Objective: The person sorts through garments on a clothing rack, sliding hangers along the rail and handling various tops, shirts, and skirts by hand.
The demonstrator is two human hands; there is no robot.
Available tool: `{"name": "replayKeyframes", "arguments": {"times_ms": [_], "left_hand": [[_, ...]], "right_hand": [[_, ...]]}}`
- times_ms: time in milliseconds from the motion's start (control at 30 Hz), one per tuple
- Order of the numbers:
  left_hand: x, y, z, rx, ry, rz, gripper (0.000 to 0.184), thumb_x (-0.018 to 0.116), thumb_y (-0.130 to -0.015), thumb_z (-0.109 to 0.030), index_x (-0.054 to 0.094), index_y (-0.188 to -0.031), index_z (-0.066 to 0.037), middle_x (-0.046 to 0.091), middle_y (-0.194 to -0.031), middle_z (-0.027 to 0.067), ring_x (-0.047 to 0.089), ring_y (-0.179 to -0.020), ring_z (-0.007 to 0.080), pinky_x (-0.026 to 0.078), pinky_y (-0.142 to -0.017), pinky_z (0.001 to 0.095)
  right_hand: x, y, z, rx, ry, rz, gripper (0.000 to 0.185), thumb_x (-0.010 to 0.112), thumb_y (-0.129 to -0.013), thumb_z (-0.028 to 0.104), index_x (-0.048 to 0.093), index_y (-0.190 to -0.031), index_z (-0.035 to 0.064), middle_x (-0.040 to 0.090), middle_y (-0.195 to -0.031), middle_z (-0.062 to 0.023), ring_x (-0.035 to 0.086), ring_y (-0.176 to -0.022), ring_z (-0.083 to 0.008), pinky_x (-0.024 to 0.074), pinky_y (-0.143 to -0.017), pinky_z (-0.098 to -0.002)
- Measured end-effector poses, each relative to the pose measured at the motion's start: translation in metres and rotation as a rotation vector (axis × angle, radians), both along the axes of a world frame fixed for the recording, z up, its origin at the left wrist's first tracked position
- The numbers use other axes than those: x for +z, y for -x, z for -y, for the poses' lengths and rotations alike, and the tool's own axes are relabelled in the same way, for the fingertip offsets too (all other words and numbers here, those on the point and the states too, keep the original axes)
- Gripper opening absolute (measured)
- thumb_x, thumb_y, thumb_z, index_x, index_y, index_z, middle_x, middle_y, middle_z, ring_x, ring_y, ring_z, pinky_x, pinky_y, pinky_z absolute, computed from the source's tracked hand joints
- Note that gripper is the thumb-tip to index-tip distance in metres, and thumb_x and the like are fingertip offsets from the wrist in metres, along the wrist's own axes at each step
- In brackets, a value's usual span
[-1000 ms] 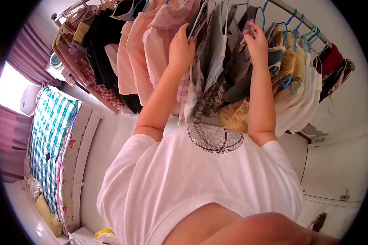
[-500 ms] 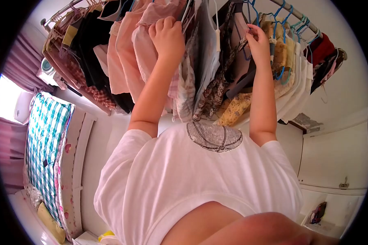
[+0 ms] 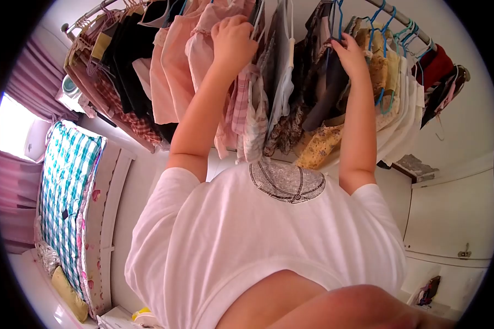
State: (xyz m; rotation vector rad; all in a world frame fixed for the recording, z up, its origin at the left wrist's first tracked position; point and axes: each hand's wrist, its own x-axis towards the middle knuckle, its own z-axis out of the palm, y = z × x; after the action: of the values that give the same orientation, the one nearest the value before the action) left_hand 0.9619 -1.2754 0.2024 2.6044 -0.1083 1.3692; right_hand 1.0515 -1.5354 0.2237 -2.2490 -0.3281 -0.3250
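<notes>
grey metal clothes rail point(image 3: 400, 18) runs across the top of the frame, loaded with hanging garments; both your hands are up among them, top centre.

your left hand point(image 3: 233, 46): back of it faces the camera, fingers bent and part-curled, over the edge of a pale pink ruffled garment point(image 3: 199, 55). thin white hangers are just right of its fingers. fingertips partly hidden, so can't tell if it grips anything.

your right hand point(image 3: 350, 56), right of top centre: thumb and forefinger slightly apart, at the upper part of a charcoal-grey garment point(image 3: 326, 101). looks like contact; can't confirm a hold. bright blue plastic hangers point(image 3: 373, 33) sit just beside it.

between your hands hang a pale blue-grey garment point(image 3: 282, 98) and a black-and-beige patterned garment point(image 3: 282, 134). yellow floral cloth point(image 3: 319, 148) shows below the charcoal one, near your right forearm. pink-and-white plaid garment point(image 3: 239, 104) hangs below your left hand.

upper right of frame: white garments point(image 3: 406, 109), then a dark red garment point(image 3: 435, 66) near the rail's end. left side: teal-and-white checked quilt point(image 3: 66, 192), mauve curtain point(image 3: 30, 77). your white t-shirt point(image 3: 269, 236) fills lower centre.
</notes>
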Motion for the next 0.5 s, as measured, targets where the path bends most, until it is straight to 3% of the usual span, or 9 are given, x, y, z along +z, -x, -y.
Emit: {"name": "replayKeyframes", "arguments": {"times_ms": [33, 133, 233, 300, 500], "left_hand": [[-0.004, -0.005, 0.0, -0.059, 0.028, -0.025, 0.022, 0.06, -0.067, -0.018, 0.066, -0.086, -0.007, 0.058, -0.113, 0.0036, 0.046, -0.112, 0.0253, 0.027, -0.097, 0.0452], [-0.014, -0.018, 0.008, -0.162, 0.05, -0.069, 0.022, 0.06, -0.067, -0.021, 0.067, -0.08, -0.004, 0.058, -0.112, 0.0027, 0.045, -0.113, 0.0247, 0.024, -0.097, 0.0551], [-0.015, -0.022, 0.019, -0.194, 0.017, -0.031, 0.023, 0.059, -0.069, -0.022, 0.068, -0.08, -0.003, 0.059, -0.111, 0.0019, 0.045, -0.113, 0.0227, 0.016, -0.096, 0.0635], [-0.013, -0.023, 0.03, -0.182, -0.048, 0.001, 0.023, 0.059, -0.07, -0.022, 0.068, -0.08, -0.003, 0.06, -0.109, 0.0014, 0.046, -0.113, 0.0217, 0.015, -0.097, 0.0636], [-0.012, -0.025, 0.056, -0.207, -0.073, 0.063, 0.02, 0.058, -0.07, -0.021, 0.068, -0.075, -0.005, 0.063, -0.102, 0.0009, 0.049, -0.108, 0.0196, 0.013, -0.099, 0.0641]], "right_hand": [[-0.006, -0.007, -0.001, 0.04, -0.049, 0.022, 0.049, 0.054, -0.087, 0.027, 0.043, -0.129, 0.0026, 0.053, -0.121, -0.0164, 0.053, -0.108, -0.0291, 0.0433, -0.089, -0.0412], [-0.008, -0.007, -0.003, 0.178, -0.146, -0.211, 0.045, 0.051, -0.088, 0.02, 0.044, -0.126, -0.002, 0.054, -0.119, -0.0149, 0.054, -0.105, -0.025, 0.041, -0.089, -0.0349], [-0.02, -0.01, -0.009, 0.067, -0.308, -0.016, 0.033, 0.048, -0.084, 0.013, 0.052, -0.114, 0.0007, 0.058, -0.095, -0.0108, 0.056, -0.081, -0.022, 0.0432, -0.071, -0.036], [-0.018, -0.006, -0.009, 0.054, -0.386, 0.044, 0.028, 0.047, -0.083, 0.011, 0.056, -0.108, 0.0032, 0.054, -0.076, -0.0061, 0.049, -0.061, -0.0171, 0.0399, -0.058, -0.0336], [0.001, 0.032, -0.002, 0.076, -0.546, 0.093, 0.027, 0.045, -0.082, 0.008, 0.058, -0.105, 0.0049, 0.048, -0.067, -0.0002, 0.039, -0.053, -0.0091, 0.0328, -0.05, -0.0273]]}}
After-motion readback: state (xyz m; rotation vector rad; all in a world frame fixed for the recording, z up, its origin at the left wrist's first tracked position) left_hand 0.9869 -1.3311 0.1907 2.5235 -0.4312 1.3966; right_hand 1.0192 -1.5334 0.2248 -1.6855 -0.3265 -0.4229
